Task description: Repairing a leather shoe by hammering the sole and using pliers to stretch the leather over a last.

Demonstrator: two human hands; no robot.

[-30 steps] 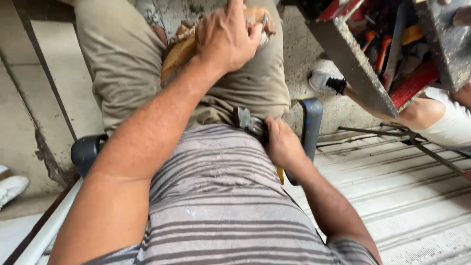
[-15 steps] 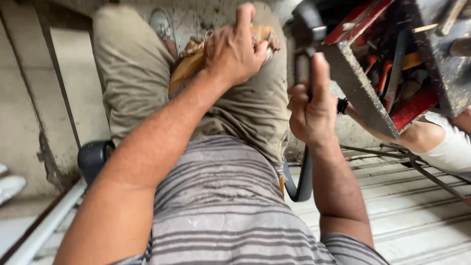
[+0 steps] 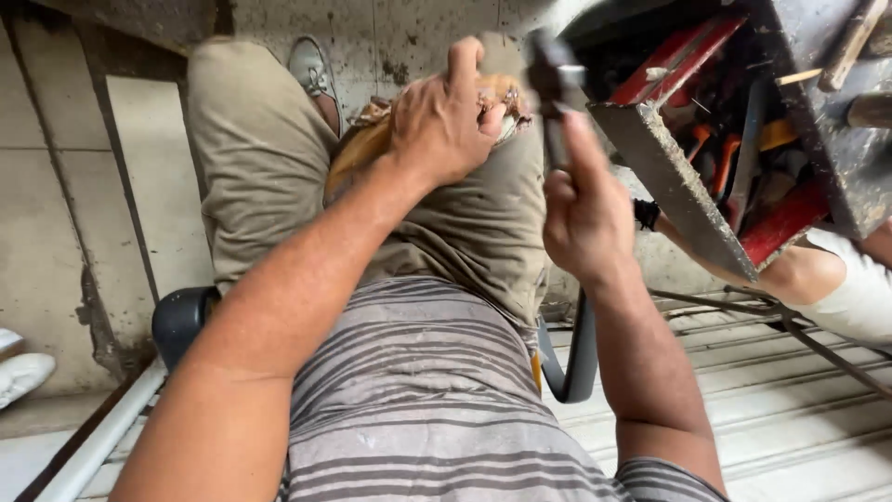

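Seated person, khaki trousers (image 3: 260, 158), striped shirt (image 3: 418, 390). Open metal toolbox (image 3: 706, 214) at right, red and orange tools inside. Left hand (image 3: 441, 125): arm extended, palm down, fingers curled over brown shoe (image 3: 372, 139) lying on right thigh. Right hand (image 3: 585, 209): forearm raised, fist clenched around dark tool handle (image 3: 555, 93), thumb up along shaft, just beside shoe's end.

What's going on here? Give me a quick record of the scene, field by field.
Posture: seated on a chair, khaki trousers, striped shirt
Left hand: presses a tan worn object onto the lap
Right hand: raised, gripping a dark metal tool, possibly a hammer
Right side: open metal toolbox with red and orange tools
Nearby: another person's arm below the toolbox
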